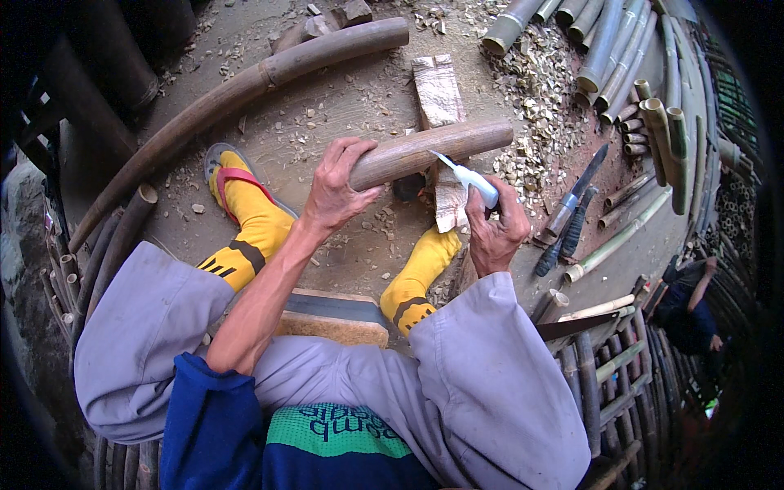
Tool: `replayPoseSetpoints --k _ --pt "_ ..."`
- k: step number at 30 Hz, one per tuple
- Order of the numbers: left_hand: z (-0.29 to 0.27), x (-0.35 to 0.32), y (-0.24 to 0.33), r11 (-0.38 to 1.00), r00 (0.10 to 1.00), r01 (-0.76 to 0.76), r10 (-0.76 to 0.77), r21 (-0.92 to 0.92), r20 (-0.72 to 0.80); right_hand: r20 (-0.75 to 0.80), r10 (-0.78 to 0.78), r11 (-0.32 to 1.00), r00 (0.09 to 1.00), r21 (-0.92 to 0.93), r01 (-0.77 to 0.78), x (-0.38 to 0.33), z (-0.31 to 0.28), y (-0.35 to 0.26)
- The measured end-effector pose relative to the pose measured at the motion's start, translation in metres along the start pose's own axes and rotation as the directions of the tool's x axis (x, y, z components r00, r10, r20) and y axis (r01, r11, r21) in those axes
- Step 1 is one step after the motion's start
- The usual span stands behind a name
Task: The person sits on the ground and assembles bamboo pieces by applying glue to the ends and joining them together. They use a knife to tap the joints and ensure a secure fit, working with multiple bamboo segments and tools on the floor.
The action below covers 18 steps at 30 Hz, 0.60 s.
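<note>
Bamboo section (pixel 433 149) lies across wooden block (pixel 439 94), left hand (pixel 339 189) clenched round near end; right hand (pixel 496 224) grasps white-handled knife (pixel 469 180), blade at bamboo. Likely stiff, hefty, smooth-skinned; best gripped near end.

No packages, labels on goods, signs or screens show anywhere in the view. The only printed surface is the shirt (pixel 337 430) at the lower edge, a green panel on dark blue cloth carrying dark lettering, seen upside down between the person's knees.
</note>
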<state>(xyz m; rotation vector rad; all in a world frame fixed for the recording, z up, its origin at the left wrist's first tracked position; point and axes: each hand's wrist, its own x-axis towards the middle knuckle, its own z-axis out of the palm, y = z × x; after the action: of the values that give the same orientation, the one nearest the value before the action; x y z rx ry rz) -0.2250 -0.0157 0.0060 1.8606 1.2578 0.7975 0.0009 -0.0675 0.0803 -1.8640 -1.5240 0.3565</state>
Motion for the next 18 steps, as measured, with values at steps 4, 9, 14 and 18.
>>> replayPoseSetpoints --k 4,9,14,18 --pt "-0.0007 0.0007 0.0016 1.0 1.0 -0.002 0.002 0.003 0.002 0.01 0.019 1.0 1.0 0.016 -0.019 -0.0001 -0.001 -0.0014" --pt "-0.0004 0.0012 0.0021 1.0 1.0 0.009 -0.009 0.003 0.011 -0.048 0.061 0.995 0.997 0.077 -0.057 -0.0042 0.0006 0.0035" --pt "-0.0002 0.0002 0.0014 1.0 1.0 0.004 -0.004 0.008 -0.001 -0.026 0.004 1.0 1.0 0.016 -0.004 -0.0007 -0.0003 0.0034" --pt "0.0011 0.0005 0.0 1.0 1.0 -0.005 0.005 0.017 -0.004 -0.003 0.05 0.999 0.999 0.006 -0.05 -0.0011 -0.0001 0.0019"
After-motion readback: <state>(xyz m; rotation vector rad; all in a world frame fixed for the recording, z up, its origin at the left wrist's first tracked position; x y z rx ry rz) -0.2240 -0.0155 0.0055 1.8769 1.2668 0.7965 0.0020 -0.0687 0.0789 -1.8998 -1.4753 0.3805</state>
